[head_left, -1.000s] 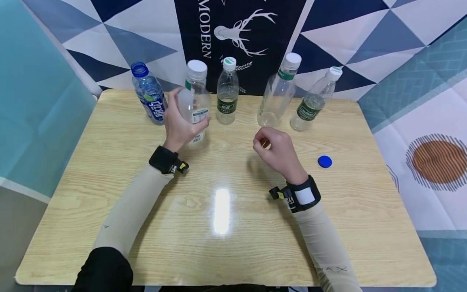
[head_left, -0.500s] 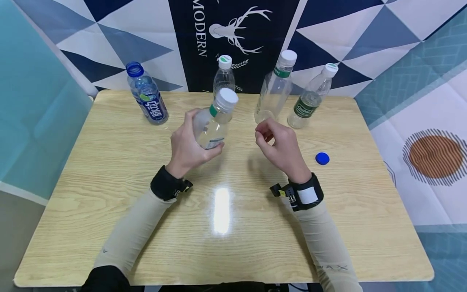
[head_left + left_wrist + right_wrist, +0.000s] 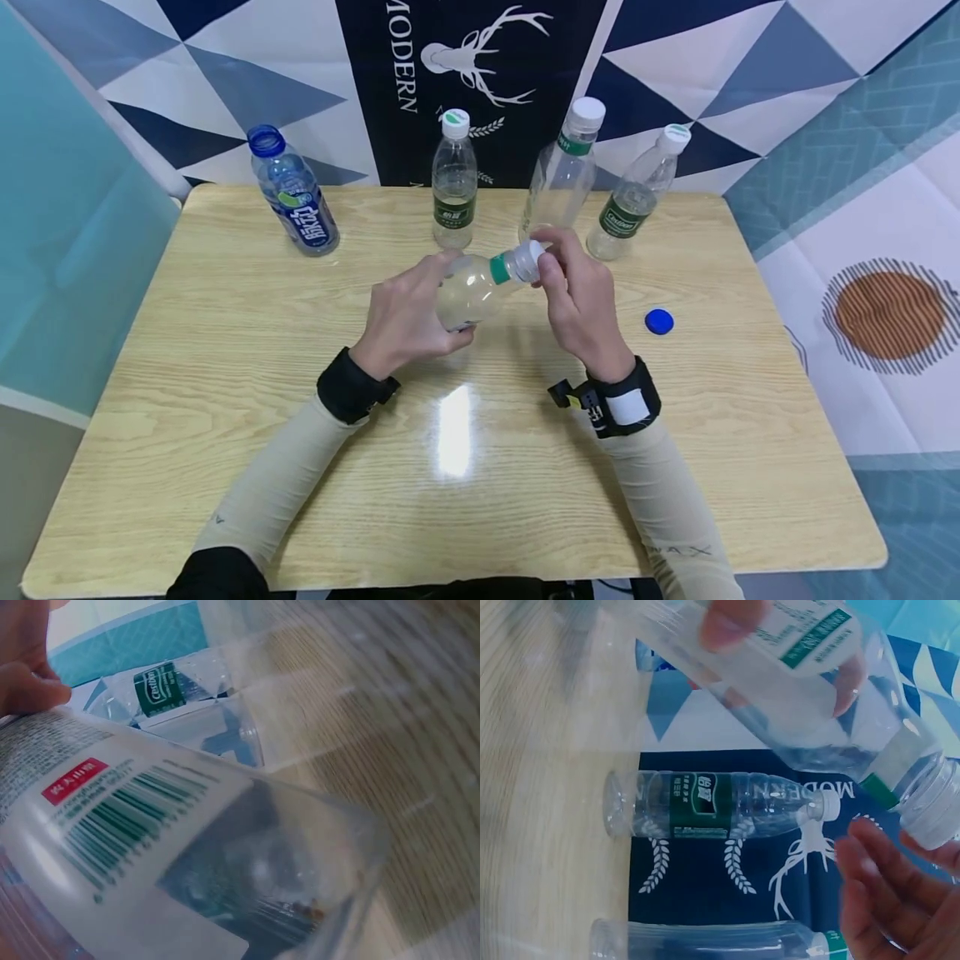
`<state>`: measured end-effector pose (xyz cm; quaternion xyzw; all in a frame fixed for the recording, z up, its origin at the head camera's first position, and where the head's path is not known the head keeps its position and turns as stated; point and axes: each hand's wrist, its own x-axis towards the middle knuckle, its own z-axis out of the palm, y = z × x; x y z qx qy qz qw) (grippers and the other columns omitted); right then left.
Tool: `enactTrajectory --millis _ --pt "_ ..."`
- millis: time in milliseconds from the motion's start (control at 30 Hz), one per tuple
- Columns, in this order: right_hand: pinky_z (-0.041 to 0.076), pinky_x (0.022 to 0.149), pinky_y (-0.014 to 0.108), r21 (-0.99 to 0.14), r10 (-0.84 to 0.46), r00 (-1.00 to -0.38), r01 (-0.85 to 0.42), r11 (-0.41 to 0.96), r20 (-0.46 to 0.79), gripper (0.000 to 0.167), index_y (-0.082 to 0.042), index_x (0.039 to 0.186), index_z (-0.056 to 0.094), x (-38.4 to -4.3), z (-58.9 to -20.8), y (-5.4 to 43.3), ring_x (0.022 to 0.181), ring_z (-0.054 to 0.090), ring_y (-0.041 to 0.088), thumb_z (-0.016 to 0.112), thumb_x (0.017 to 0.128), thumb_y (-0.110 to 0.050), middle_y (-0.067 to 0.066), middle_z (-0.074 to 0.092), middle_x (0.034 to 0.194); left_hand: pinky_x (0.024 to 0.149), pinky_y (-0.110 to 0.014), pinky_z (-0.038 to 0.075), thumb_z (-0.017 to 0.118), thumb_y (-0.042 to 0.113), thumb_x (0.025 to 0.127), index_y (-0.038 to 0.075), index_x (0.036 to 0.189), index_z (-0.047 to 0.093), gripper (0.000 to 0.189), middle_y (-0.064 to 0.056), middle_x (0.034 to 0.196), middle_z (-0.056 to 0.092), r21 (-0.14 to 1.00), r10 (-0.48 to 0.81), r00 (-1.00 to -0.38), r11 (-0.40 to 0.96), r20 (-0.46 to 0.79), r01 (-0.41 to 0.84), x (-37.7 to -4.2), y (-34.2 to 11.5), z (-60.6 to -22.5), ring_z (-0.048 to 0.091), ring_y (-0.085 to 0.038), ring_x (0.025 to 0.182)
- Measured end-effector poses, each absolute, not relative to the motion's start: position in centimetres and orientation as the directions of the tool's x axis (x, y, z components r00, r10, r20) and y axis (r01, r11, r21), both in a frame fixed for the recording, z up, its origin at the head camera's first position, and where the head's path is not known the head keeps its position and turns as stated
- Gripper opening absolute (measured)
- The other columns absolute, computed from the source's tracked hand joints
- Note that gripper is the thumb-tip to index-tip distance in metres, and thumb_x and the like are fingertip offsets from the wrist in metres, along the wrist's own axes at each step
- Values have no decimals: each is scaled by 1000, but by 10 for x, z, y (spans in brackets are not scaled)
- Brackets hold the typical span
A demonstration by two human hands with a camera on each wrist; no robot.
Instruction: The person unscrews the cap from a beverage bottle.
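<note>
My left hand (image 3: 408, 315) grips a clear plastic bottle (image 3: 467, 293) round its body, tilted with the neck toward the right. A green band circles the neck below a white cap (image 3: 529, 260). Thumb and forefinger of my right hand (image 3: 588, 312) pinch that cap. Seen from the left wrist, the bottle's label (image 3: 127, 814) carries a barcode and a red patch. In the right wrist view, fingers of the right hand (image 3: 892, 889) curl beside the white cap (image 3: 934, 806), and left-hand fingers wrap the bottle's body.
Along the back stand a capless blue-tinted bottle (image 3: 296, 200), a small green-labelled bottle (image 3: 454, 196), a larger clear bottle (image 3: 561, 179) and another green-labelled one (image 3: 630, 204). A blue cap (image 3: 659, 322) lies right of my right hand on the wooden table (image 3: 450, 525).
My left hand has lifted the bottle from the back row, brought it rightward and tipped it over. My right hand, earlier holding nothing visible, now has its fingers on the cap.
</note>
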<state>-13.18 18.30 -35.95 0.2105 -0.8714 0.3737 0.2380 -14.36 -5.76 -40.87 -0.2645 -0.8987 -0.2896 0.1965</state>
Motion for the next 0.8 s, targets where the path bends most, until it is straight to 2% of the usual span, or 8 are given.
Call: enactTrajectory --millis 167,367,567,800 --pt "29 51 30 -500 -117 -812 -459 735 572 74 -4 89 61 -131 -358 182 52 44 16 30 102 -69 6 55 60 52 -41 55 90 54 54 19 138 54 97 -7 105 72 275 419 -740 740 526 614 -142 -55 -409 69 -23 77" --pt "22 46 34 -505 -40 -872 -318 803 487 67 -11 57 45 -131 -360 182 46 38 20 40 100 -62 2 39 50 49 -38 53 88 55 57 19 138 54 95 -8 100 69 140 443 -709 788 549 600 -140 -54 -409 65 -24 70" --pt "22 43 35 -511 -5 -920 -222 831 391 70 -15 47 39 -129 -362 181 42 36 20 39 105 -55 -1 34 45 47 -37 50 84 54 60 20 139 54 91 -8 103 69 44 465 -686 809 560 585 -136 -54 -406 66 -27 72" --pt "14 43 29 -513 -65 -869 -348 785 491 67 -14 44 36 -130 -362 182 37 25 17 40 104 -42 0 31 41 49 -37 53 86 56 57 19 138 54 94 -7 99 69 136 459 -703 779 543 612 -135 -53 -403 64 -23 68"
